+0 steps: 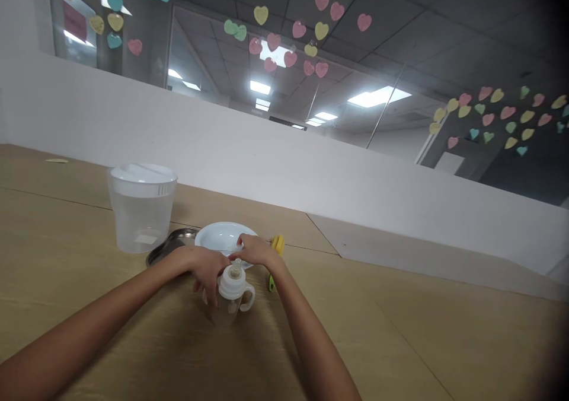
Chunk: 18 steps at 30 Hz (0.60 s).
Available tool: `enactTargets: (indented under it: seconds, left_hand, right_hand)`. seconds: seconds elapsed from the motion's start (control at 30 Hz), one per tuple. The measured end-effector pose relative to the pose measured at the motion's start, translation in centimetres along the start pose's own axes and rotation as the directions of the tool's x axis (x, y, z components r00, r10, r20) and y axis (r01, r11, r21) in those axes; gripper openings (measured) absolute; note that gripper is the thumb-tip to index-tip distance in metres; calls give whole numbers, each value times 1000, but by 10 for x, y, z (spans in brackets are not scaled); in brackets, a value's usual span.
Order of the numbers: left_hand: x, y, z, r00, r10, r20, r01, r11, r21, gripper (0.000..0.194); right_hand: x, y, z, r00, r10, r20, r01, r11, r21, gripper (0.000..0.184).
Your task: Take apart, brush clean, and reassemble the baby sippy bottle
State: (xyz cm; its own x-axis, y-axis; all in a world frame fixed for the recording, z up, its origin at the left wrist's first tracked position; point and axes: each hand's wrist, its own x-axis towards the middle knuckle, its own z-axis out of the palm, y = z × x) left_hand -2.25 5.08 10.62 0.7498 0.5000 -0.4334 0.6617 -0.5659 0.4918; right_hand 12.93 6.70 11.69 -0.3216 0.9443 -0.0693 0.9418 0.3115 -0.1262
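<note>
A clear baby bottle [227, 311] with a white collar, a pale teat and white side handles stands upright on the wooden table in front of me. My left hand [208, 271] is wrapped around the bottle's left side, its fingers reaching down along the body and covering the left handle. Just behind the teat, my right hand [254, 250] is closed with bent fingers over the front right of a white bowl [222, 230]. Whatever its fingertips may hold is too small to make out.
Left of the bowl, a metal tray [171, 245] lies partly under my left wrist. A translucent lidded bucket [142, 217] stands farther left. Beyond my right wrist is a yellow and green object [278, 244], partly hidden. A white wall [240, 152] with windows borders the table's far side.
</note>
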Motion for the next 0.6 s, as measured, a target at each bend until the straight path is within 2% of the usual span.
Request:
enactTargets:
  seconds: [0.27, 0.33, 0.47, 0.5, 0.6]
  left_hand:
    - [-2, 4, -1, 1000, 6, -17, -6, 999, -38, 52]
    - [-2, 5, -1, 1000, 2, -7, -2, 999, -44, 53]
    - [-2, 5, -1, 1000, 0, 24, 2, 998, -60, 53]
    - [-2, 5, -2, 1000, 1, 26, 1, 998, -69, 54]
    - [-2, 5, -1, 1000, -14, 13, 15, 995, -94, 55]
  right_hand:
    - [8, 1, 13, 1000, 10, 17, -10, 1000, 0, 39]
    - [6, 3, 6, 1000, -14, -11, 14, 1000, 25, 39]
    - [-17, 2, -24, 983, -52, -178, 80, 984, 156, 36]
    - [-26, 0, -32, 982, -72, -172, 109, 969, 220, 38]
    - [-52, -13, -46, 985, -166, 35, 148, 942, 300, 49]
